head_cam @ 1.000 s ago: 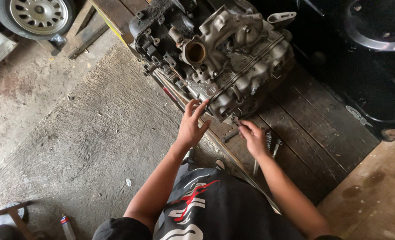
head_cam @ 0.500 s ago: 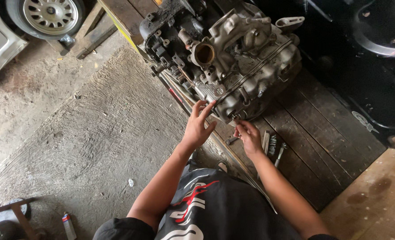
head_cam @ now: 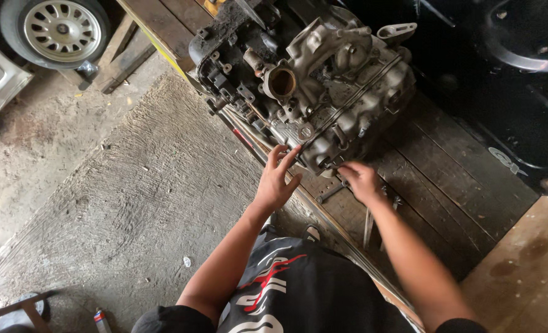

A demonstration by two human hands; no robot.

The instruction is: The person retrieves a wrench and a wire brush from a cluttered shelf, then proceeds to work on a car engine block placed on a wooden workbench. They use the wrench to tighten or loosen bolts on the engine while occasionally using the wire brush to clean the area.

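Observation:
A greasy grey engine block [head_cam: 323,92] with a round rusty port on top rests on a dark wooden platform [head_cam: 447,185]. My left hand [head_cam: 277,179] is spread open, fingertips touching the near lower edge of the engine. My right hand [head_cam: 360,180] reaches under the engine's near corner, fingers curled and blurred; whether it holds anything is unclear. A small dark metal tool [head_cam: 329,194] lies on the planks between my hands. Several wrenches [head_cam: 373,219] lie beside my right wrist.
A car wheel [head_cam: 61,31] with a silver rim stands at the top left beside wooden planks [head_cam: 123,58]. Rough concrete floor [head_cam: 120,197] spreads on the left. A dark car body part [head_cam: 514,74] fills the upper right. A small can [head_cam: 101,317] sits at the bottom left.
Both hands stay at the engine's near edge. My right hand has shifted up and closer under the engine's corner. The camera has moved nearer.

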